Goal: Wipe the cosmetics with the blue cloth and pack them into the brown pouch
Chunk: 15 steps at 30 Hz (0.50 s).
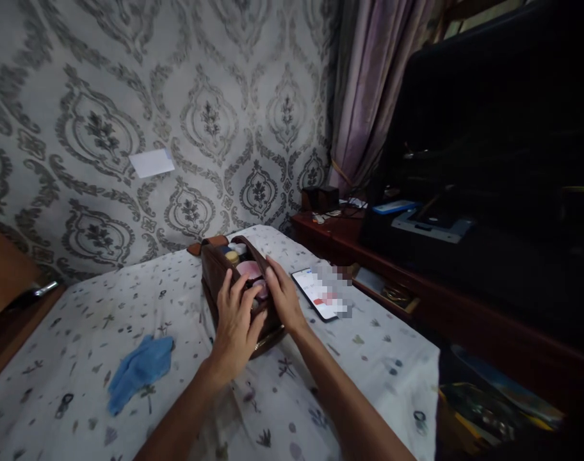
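Observation:
A brown leather pouch (214,270) stands open on the patterned cloth (129,307), with small items inside, among them a pink one (248,267). My left hand (234,323) rests on the pouch's near side, fingers spread over its rim. My right hand (283,298) lies flat against the pouch's right side, fingers stretched along the opening. Neither hand visibly grips a separate thing.
A phone (321,293) with a lit screen lies just right of the pouch. A blue rag (139,368) lies at the left. A dark wooden cabinet (417,288) with boxes and devices runs along the right. Patterned wallpaper and a curtain (369,83) stand behind.

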Each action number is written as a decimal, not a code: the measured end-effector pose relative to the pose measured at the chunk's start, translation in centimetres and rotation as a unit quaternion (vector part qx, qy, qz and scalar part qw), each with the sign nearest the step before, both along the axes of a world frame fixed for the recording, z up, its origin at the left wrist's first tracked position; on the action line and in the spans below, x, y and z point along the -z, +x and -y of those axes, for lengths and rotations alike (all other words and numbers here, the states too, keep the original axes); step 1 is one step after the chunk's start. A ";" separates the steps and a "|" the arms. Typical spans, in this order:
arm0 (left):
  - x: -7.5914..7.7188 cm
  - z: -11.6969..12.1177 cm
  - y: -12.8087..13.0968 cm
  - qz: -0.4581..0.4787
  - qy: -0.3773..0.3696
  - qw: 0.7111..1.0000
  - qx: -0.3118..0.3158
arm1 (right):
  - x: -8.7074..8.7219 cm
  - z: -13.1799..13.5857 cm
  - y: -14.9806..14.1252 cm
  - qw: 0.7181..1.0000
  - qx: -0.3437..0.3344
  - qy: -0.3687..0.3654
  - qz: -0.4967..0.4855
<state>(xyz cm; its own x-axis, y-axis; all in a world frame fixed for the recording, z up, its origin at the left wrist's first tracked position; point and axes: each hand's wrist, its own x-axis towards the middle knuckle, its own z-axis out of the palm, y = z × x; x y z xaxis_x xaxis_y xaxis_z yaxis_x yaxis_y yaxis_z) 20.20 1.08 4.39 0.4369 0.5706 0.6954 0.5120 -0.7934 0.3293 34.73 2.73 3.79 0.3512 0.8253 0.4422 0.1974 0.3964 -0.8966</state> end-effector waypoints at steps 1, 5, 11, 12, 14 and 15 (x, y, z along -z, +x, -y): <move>0.1 0.0 -0.1 0.009 -0.003 1.000 0.010 | 0.4 0.5 -0.5 0.999 0.030 0.018 0.034; 0.0 -0.1 -1.2 0.063 -0.029 0.995 0.073 | 1.8 1.7 -2.2 0.978 0.126 0.086 0.145; -2.5 -6.6 -4.2 0.311 -0.210 0.927 -0.014 | 2.6 1.3 -2.4 0.954 0.161 0.122 0.223; -3.1 -8.6 -4.6 0.332 -0.226 0.914 -0.049 | 2.6 1.2 -2.4 0.952 0.162 0.126 0.227; -4.2 -12.8 -5.1 0.340 -0.269 0.897 -0.080 | 2.7 1.2 -2.4 0.950 0.163 0.134 0.232; -4.6 -14.8 -5.2 0.336 -0.302 0.888 -0.087 | 2.7 1.2 -2.4 0.948 0.164 0.139 0.234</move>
<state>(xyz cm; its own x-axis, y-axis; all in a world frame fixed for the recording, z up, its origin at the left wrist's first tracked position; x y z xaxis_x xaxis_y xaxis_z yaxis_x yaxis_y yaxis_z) 15.04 15.84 8.94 -0.0914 0.9462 0.3104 0.1373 -0.2968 0.9450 32.38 1.51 1.10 0.2812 0.5346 0.7970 0.7015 0.4522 -0.5509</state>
